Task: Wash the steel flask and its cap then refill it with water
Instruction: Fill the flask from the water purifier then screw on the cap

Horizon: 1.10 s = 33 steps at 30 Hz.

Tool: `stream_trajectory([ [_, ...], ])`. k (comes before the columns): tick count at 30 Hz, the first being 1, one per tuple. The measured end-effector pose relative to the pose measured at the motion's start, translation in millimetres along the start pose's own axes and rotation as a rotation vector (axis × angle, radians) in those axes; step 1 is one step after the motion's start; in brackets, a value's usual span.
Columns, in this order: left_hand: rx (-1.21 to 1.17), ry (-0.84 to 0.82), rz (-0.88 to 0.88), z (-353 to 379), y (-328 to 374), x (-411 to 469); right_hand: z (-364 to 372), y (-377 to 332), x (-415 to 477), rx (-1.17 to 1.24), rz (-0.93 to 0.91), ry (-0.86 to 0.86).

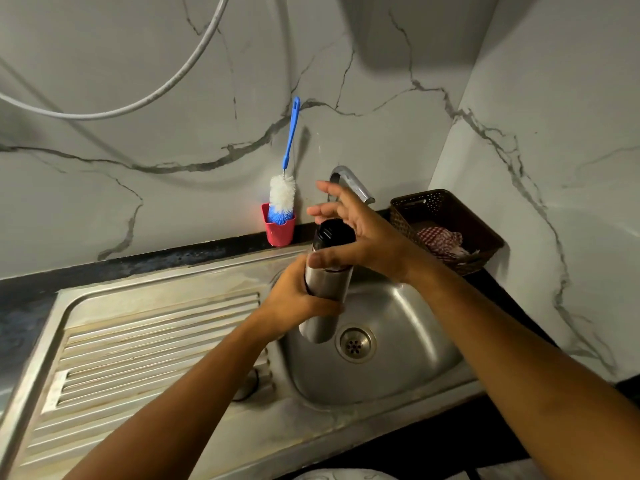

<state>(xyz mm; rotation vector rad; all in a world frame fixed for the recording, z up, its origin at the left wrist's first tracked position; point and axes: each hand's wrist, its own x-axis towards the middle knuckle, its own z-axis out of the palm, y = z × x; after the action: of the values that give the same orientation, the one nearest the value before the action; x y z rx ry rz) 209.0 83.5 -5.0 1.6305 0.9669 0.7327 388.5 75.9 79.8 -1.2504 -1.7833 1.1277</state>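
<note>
Above the sink, left hand hides part of flask.

The steel flask is standing nearly upright above the sink bowl, its black cap sitting on top

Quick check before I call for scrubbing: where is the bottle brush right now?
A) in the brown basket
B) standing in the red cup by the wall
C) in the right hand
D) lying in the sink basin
B: the bottle brush stands bristles-down in the red cup, its blue handle pointing up, while the left hand grips the steel flask, not the brush.
</note>
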Motion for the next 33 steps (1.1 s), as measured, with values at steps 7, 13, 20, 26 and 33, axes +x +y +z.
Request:
stream_trajectory([
  [7, -0.077, 0.041, 0.021, 7.4, -4.9, -1.4, 37.9, -1.0, 3.7, 0.194, -0.126, 0.24],
  [13, -0.087, 0.195, 0.129, 20.6, -11.1, -2.9, 86.3, 2.1, 9.7, 0.03, 0.018, 0.813],
  [20, -0.063, 0.065, 0.027, -6.1, -13.4, -0.1, 11.8, -4.0, 4.2, 0.048, 0.025, 0.001],
  [26, -0.068, 0.067, 0.019, -4.9, -14.8, 4.3, 30.5, -2.7, 10.8, 0.197, -0.131, 0.058],
  [33, -0.078, 0.223, 0.121, 13.5, -23.3, 3.5, 91.4, 13.1, 13.6, -0.001, -0.052, 0.818],
])
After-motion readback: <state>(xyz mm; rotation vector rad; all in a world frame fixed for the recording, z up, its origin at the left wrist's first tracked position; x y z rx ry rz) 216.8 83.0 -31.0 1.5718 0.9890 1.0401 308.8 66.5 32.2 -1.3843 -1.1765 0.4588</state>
